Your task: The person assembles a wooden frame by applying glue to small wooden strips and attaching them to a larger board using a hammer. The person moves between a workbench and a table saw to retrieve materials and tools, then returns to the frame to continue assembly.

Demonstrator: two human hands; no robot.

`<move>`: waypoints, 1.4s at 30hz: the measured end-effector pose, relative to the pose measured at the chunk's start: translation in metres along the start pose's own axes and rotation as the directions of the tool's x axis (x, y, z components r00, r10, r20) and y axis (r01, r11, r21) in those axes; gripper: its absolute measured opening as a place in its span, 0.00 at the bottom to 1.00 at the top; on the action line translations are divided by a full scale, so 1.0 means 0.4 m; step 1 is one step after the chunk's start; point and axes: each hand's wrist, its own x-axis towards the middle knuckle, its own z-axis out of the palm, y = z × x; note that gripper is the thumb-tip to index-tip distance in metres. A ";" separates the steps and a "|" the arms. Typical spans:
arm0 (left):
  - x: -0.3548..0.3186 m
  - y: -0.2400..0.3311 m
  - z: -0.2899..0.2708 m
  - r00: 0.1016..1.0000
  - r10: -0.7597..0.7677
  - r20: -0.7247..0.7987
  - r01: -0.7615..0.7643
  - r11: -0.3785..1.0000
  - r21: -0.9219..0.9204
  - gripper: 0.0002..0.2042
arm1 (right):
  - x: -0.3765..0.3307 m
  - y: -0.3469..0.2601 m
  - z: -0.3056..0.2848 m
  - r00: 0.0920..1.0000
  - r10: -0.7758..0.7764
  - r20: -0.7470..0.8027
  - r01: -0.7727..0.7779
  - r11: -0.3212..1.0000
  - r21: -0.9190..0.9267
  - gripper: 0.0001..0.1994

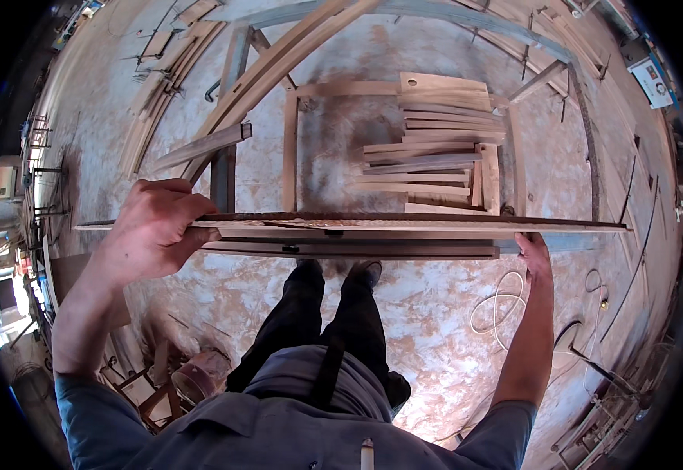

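Note:
A long wooden board [419, 224] lies across in front of me, seen nearly edge-on, with a rough dark upper edge. My left hand [153, 227] is closed on it toward its left part, thumb on the near side and fingers over the far side. At the right part, my right hand [535, 252] holds the same board from the near side, its fingers partly hidden by it. Just below and behind this board shows another long wooden piece [404, 252], close to my feet. Two small dark spots sit along the board pieces.
Beyond the board, a stack of wooden slats [435, 149] rests on a wooden frame [290, 149]. Long timbers [255, 86] lean across a blue-grey metal stand [236, 66]. A pale cable [482, 313] is coiled on the floor at right, and a bucket [200, 372] stands at lower left.

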 end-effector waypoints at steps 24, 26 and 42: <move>-0.015 -0.008 0.007 0.999 0.043 0.014 -0.044 0.996 0.072 0.10 | 0.042 0.061 -0.012 0.997 -0.079 -0.005 0.079 0.997 0.025 0.31; -0.024 -0.004 0.011 0.999 0.029 0.018 -0.031 0.993 0.116 0.09 | 0.063 0.087 -0.018 0.992 -0.119 0.031 0.119 0.993 0.023 0.32; -0.031 -0.028 0.023 0.991 0.105 -0.081 -0.093 0.986 0.139 0.17 | -0.700 -0.622 0.221 0.325 -0.943 0.073 0.848 0.256 -0.463 0.32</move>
